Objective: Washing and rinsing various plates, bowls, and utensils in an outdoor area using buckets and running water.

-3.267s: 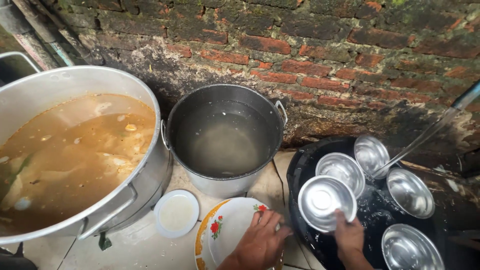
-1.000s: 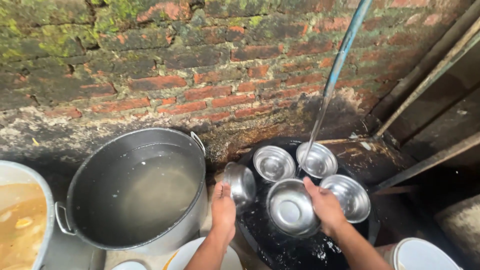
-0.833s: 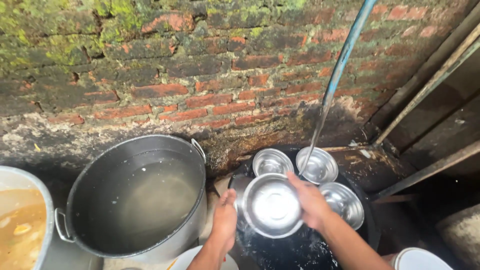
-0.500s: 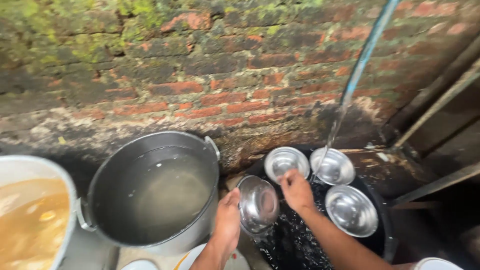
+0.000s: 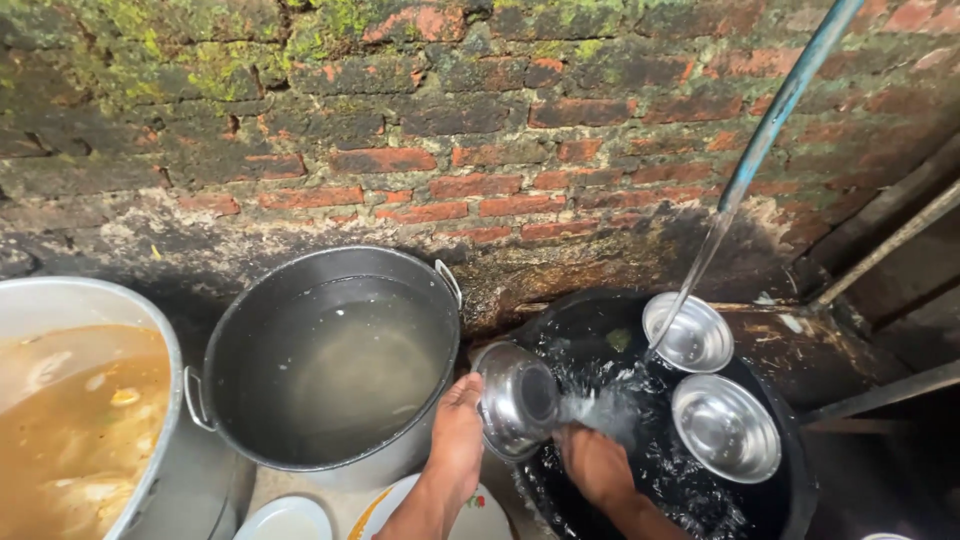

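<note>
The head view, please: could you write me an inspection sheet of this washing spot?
Surface: black basin of water, splashing near the middle.
Job's things: steel bowl tilted on edge at the basin's left rim; two steel bowls float upright.
Clutter: grey pot of cloudy water; large pot of brown broth; floral plate; small white dish.
Hands: left hand holds the tilted bowl; right hand dips in the water.
Cables: blue hose pouring water.
Surroundings: mossy brick wall.

left hand (image 5: 457,428) gripping, right hand (image 5: 592,462) lowered
</note>
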